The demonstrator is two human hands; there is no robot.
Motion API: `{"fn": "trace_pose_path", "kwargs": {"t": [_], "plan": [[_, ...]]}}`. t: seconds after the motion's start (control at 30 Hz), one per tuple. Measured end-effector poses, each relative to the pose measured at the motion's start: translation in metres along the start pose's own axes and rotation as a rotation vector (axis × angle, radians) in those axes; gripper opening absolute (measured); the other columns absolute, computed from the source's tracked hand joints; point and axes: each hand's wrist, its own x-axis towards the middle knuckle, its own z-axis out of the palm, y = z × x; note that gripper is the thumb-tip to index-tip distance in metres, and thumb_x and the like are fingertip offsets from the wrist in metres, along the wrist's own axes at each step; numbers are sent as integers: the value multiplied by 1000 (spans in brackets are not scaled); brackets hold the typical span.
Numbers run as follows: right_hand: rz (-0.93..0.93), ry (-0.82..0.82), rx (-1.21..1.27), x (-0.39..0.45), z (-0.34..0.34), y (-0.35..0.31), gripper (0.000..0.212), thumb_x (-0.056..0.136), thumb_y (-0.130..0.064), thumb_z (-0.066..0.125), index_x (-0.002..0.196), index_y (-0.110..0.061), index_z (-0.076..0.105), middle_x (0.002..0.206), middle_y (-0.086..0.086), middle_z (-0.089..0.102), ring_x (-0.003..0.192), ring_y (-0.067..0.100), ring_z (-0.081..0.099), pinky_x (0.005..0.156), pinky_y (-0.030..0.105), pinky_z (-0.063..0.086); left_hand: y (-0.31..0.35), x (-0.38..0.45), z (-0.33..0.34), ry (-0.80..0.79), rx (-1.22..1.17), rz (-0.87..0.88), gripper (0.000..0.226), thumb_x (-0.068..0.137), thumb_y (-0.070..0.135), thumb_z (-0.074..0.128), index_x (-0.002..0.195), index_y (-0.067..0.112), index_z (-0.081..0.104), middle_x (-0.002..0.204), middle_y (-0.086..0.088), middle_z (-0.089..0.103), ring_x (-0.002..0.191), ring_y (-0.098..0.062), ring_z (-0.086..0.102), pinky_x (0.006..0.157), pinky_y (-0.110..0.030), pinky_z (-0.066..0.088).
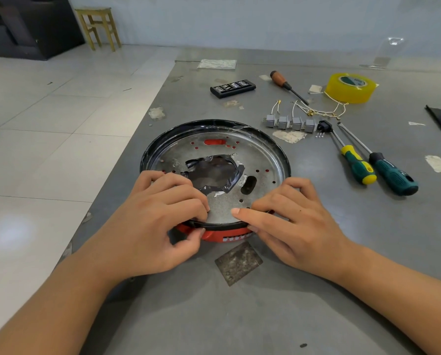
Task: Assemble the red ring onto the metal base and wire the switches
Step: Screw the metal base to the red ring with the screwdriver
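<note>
Red ring (222,233) mostly hidden under metal base (222,160), left hand (160,221) and right hand (291,221) pinching its near rim (fingertips partly obscured).

Switches (291,123) (and screwdrivers (373,162)) right of base (263,160).

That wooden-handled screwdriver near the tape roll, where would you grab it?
Grip the wooden-handled screwdriver by its thick brown handle, probably from above: it lies flat on the table, handle pointing away toward the far left, thin shaft toward the switches. The handle is the widest part, with bare table around it.
</note>
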Motion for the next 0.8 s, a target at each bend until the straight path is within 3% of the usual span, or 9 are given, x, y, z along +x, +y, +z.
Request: {"fn": "trace_pose_path", "kwargs": {"t": [0.1,0.23,0.3,0.4,0.47,0.57,0.67,0.8], "plan": [[1,-24,5,0,0,-1,28,99,-17,66,126,-18,73,100,-1,70,87,22,65,88,44,46,-1,0,1,-5,13,1,17,91,45,66,92,29,69,108,21,67,107,-12,64,95,-50,42],[8,-52,48,-2,-6,4,40,102,-35,61,137,-19,65,115,-1,68,102,21,63,95,44,43,-3,0,4,-16,33,10,27,96,57,62,104,36,75,109,19,69,103,-8,66,92,-46,44],[165,2,92,-2,-10,15,42,104,-40,53,138,-17,61,121,-1,66,111,19,61,97,42,42,-3,-1,7,3,40,2,30,96,61,62,102,36,77,108,19,69,101,-7,66,92,-44,45],[495,43,23,-1,-17,45,30,103,-36,53,121,-18,68,112,-6,68,108,16,60,94,42,46,1,2,13,54,104,2,32,93,62,65,92,32,77,96,15,68,90,-12,67,85,-42,46],[665,-32,-69,-1,-19,70,20,101,-32,58,111,-20,71,105,-6,69,104,20,61,93,44,47,5,4,18,88,160,-2,34,90,61,66,85,28,73,88,13,63,82,-16,65,81,-42,47],[839,-209,-182,5,-22,107,19,100,-33,58,111,-25,71,106,-5,69,104,21,60,95,46,48,9,6,21,129,216,-3,36,89,59,65,79,25,68,83,10,59,76,-20,64,78,-43,47],[928,-388,-239,18,-19,138,22,102,-31,54,114,-24,71,111,1,69,102,25,61,90,48,54,10,7,25,158,244,1,38,91,57,63,76,22,66,81,8,59,75,-23,64,75,-44,48],[994,-490,-290,32,-8,165,22,100,-26,56,111,-20,73,116,7,69,106,31,63,89,44,54,10,11,33,186,285,-14,41,94,56,62,74,20,63,78,6,58,75,-25,63,73,-47,48]]}}
